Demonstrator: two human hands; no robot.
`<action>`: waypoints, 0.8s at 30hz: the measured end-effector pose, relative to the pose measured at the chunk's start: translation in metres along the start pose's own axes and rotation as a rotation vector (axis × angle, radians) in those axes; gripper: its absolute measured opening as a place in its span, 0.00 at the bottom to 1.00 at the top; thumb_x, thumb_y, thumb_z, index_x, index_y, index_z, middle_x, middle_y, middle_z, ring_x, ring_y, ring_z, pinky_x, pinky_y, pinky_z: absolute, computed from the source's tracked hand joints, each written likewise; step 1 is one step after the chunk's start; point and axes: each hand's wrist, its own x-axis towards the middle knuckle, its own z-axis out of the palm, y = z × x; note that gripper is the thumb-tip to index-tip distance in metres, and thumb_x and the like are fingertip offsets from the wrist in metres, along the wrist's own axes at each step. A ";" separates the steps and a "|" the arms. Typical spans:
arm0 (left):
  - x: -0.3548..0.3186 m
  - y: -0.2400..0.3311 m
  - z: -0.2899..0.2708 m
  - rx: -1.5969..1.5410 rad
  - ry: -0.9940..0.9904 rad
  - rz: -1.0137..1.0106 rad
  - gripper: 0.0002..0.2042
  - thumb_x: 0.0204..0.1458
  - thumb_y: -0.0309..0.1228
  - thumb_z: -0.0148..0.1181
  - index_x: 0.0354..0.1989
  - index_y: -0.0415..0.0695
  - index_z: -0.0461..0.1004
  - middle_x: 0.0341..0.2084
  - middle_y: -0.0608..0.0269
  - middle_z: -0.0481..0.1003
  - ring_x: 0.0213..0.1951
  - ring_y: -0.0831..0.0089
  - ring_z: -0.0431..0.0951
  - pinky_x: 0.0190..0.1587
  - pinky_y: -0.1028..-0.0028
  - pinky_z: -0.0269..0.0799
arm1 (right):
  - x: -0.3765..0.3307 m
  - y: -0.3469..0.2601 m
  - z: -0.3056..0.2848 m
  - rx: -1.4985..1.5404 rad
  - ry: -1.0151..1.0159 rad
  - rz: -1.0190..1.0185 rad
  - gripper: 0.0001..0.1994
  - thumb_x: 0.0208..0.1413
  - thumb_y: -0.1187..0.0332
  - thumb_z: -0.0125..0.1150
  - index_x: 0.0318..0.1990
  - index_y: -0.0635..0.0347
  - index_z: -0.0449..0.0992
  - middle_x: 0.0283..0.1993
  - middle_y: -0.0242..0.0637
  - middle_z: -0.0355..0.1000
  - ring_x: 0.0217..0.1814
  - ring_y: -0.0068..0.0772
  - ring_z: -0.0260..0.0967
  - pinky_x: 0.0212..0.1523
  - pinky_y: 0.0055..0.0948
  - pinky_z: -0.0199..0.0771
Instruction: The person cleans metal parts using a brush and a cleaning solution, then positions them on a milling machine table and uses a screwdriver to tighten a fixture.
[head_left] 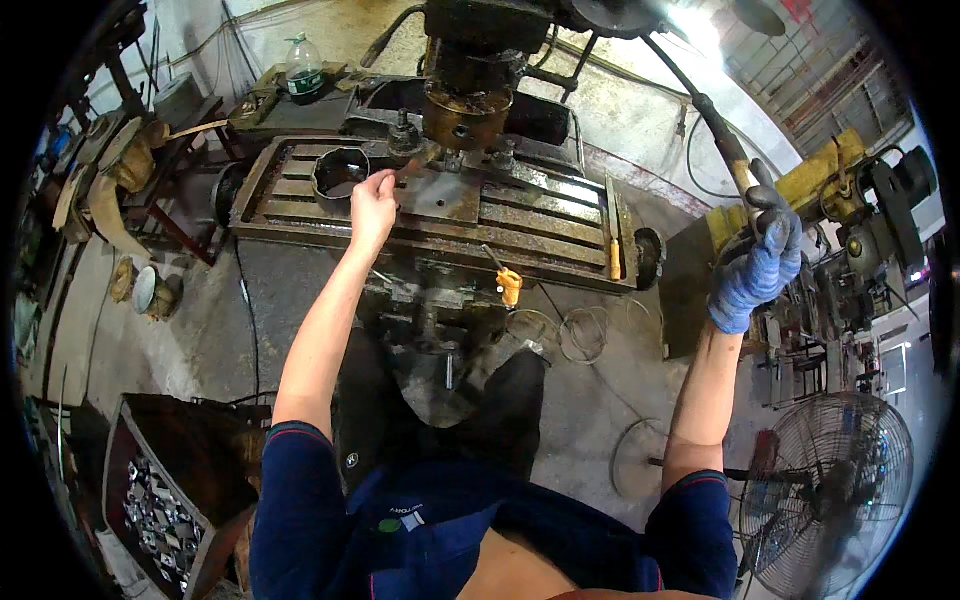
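My bare left hand [374,207] is closed on a small brush [418,160], its brownish end pointing at the milling machine's spindle [466,115]. The brush is partly blurred. Beside that hand, a dark round tin [338,172] stands on the slotted machine table [370,228]. A flat metal plate [440,196] lies on the table under the spindle. On the right, my right hand [762,262], in a blue and grey glove, is raised and wrapped round the end of a long machine lever [735,160].
A yellow-handled tool [615,258] lies at the table's right end. An orange crank handle [509,287] juts out in front. At lower right stands a fan [828,495]; at lower left, a bin [195,510] of metal parts. A bottle [303,70] stands at the back left.
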 end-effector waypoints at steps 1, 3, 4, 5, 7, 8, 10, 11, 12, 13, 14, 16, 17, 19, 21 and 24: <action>0.006 0.000 0.008 0.161 0.056 0.074 0.12 0.53 0.31 0.50 0.38 0.34 0.73 0.26 0.49 0.76 0.29 0.62 0.78 0.34 0.69 0.70 | 0.000 -0.001 0.002 -0.026 0.020 0.004 0.13 0.52 0.62 0.54 0.32 0.67 0.72 0.35 0.42 0.72 0.40 0.30 0.65 0.50 0.31 0.57; 0.008 -0.002 0.022 0.231 0.055 0.110 0.12 0.52 0.31 0.50 0.38 0.35 0.74 0.29 0.47 0.76 0.34 0.58 0.77 0.37 0.67 0.70 | -0.002 -0.001 0.004 -0.034 0.041 -0.002 0.14 0.53 0.62 0.54 0.32 0.67 0.72 0.35 0.42 0.71 0.41 0.31 0.65 0.50 0.31 0.57; 0.008 0.000 0.028 0.267 0.056 0.129 0.12 0.52 0.31 0.50 0.38 0.35 0.74 0.31 0.45 0.75 0.37 0.55 0.77 0.39 0.66 0.70 | -0.003 0.000 0.006 -0.019 0.041 -0.014 0.14 0.53 0.62 0.53 0.32 0.67 0.72 0.35 0.42 0.71 0.42 0.32 0.65 0.50 0.31 0.57; 0.008 -0.002 0.032 0.282 0.052 0.165 0.12 0.52 0.31 0.50 0.38 0.36 0.74 0.31 0.46 0.75 0.37 0.53 0.76 0.39 0.64 0.70 | -0.003 0.000 0.006 -0.001 0.041 -0.025 0.14 0.53 0.62 0.53 0.32 0.67 0.72 0.35 0.43 0.71 0.43 0.33 0.65 0.51 0.32 0.57; 0.004 -0.001 0.037 0.284 0.046 0.181 0.12 0.52 0.31 0.50 0.38 0.36 0.74 0.30 0.46 0.75 0.37 0.53 0.76 0.39 0.64 0.70 | -0.004 0.003 0.002 0.031 -0.008 -0.049 0.14 0.53 0.62 0.53 0.33 0.68 0.72 0.36 0.43 0.71 0.45 0.35 0.65 0.52 0.32 0.56; 0.002 0.000 0.039 0.285 0.043 0.190 0.12 0.52 0.31 0.50 0.38 0.37 0.74 0.30 0.46 0.75 0.37 0.53 0.76 0.39 0.64 0.70 | -0.004 0.005 0.001 0.048 -0.032 -0.061 0.14 0.53 0.62 0.53 0.33 0.68 0.72 0.36 0.44 0.71 0.46 0.36 0.65 0.52 0.32 0.56; -0.002 -0.001 0.041 0.276 0.042 0.176 0.12 0.52 0.31 0.50 0.38 0.37 0.74 0.30 0.46 0.75 0.36 0.53 0.76 0.38 0.64 0.71 | -0.005 0.005 -0.001 0.037 -0.026 -0.045 0.14 0.53 0.62 0.52 0.33 0.68 0.72 0.38 0.45 0.71 0.48 0.38 0.65 0.54 0.33 0.55; -0.003 -0.001 0.041 0.284 0.031 0.166 0.12 0.52 0.31 0.50 0.38 0.37 0.74 0.30 0.46 0.75 0.36 0.53 0.76 0.38 0.64 0.71 | -0.006 0.005 -0.002 0.031 -0.023 -0.036 0.14 0.53 0.62 0.52 0.34 0.68 0.72 0.38 0.46 0.71 0.49 0.39 0.65 0.54 0.34 0.54; -0.004 -0.001 0.041 0.292 0.021 0.156 0.12 0.52 0.31 0.50 0.38 0.36 0.74 0.30 0.46 0.75 0.36 0.53 0.76 0.38 0.64 0.71 | -0.008 0.004 -0.001 0.018 -0.019 -0.025 0.15 0.54 0.62 0.52 0.34 0.68 0.72 0.39 0.47 0.71 0.49 0.38 0.65 0.55 0.34 0.54; -0.004 0.000 0.040 0.295 0.018 0.164 0.12 0.52 0.31 0.50 0.38 0.37 0.74 0.30 0.46 0.75 0.36 0.53 0.76 0.38 0.64 0.71 | -0.010 0.003 0.002 0.007 -0.015 -0.016 0.15 0.54 0.61 0.52 0.34 0.68 0.72 0.39 0.47 0.71 0.49 0.38 0.64 0.55 0.34 0.53; -0.004 0.001 0.039 0.298 0.016 0.172 0.12 0.52 0.31 0.50 0.38 0.37 0.74 0.30 0.46 0.75 0.36 0.54 0.76 0.38 0.65 0.71 | -0.011 0.002 0.003 -0.004 -0.012 -0.007 0.15 0.54 0.61 0.52 0.34 0.69 0.72 0.40 0.48 0.71 0.49 0.37 0.64 0.56 0.34 0.53; -0.002 0.002 0.037 0.313 0.007 0.186 0.12 0.52 0.31 0.50 0.38 0.37 0.74 0.30 0.46 0.75 0.35 0.54 0.77 0.38 0.65 0.71 | -0.016 0.007 -0.001 0.007 0.001 0.034 0.16 0.54 0.61 0.51 0.34 0.69 0.72 0.42 0.49 0.71 0.49 0.36 0.64 0.56 0.33 0.53; -0.001 0.003 0.034 0.325 0.002 0.191 0.12 0.52 0.31 0.50 0.38 0.37 0.74 0.30 0.46 0.75 0.35 0.55 0.77 0.38 0.65 0.71 | -0.017 0.008 -0.001 0.013 0.007 0.054 0.16 0.54 0.60 0.51 0.34 0.69 0.72 0.43 0.50 0.71 0.49 0.36 0.64 0.56 0.33 0.53; 0.000 0.007 0.028 0.333 -0.018 0.177 0.12 0.51 0.31 0.50 0.38 0.37 0.75 0.29 0.46 0.75 0.35 0.55 0.77 0.38 0.65 0.71 | -0.019 0.005 0.002 -0.002 0.011 0.042 0.16 0.54 0.60 0.51 0.35 0.69 0.72 0.45 0.50 0.70 0.48 0.34 0.64 0.54 0.31 0.54; -0.001 0.011 0.019 0.325 -0.046 0.137 0.12 0.51 0.31 0.51 0.38 0.37 0.75 0.29 0.46 0.75 0.35 0.56 0.77 0.38 0.66 0.71 | -0.020 0.004 0.003 -0.024 0.012 0.037 0.16 0.54 0.60 0.52 0.36 0.70 0.72 0.46 0.50 0.70 0.47 0.32 0.64 0.53 0.30 0.55; -0.005 0.008 -0.011 0.320 -0.052 0.112 0.11 0.51 0.32 0.52 0.38 0.38 0.75 0.29 0.46 0.75 0.35 0.56 0.77 0.38 0.67 0.70 | -0.025 0.008 0.002 -0.058 0.016 0.061 0.15 0.54 0.61 0.51 0.33 0.68 0.70 0.43 0.47 0.70 0.47 0.35 0.64 0.52 0.31 0.55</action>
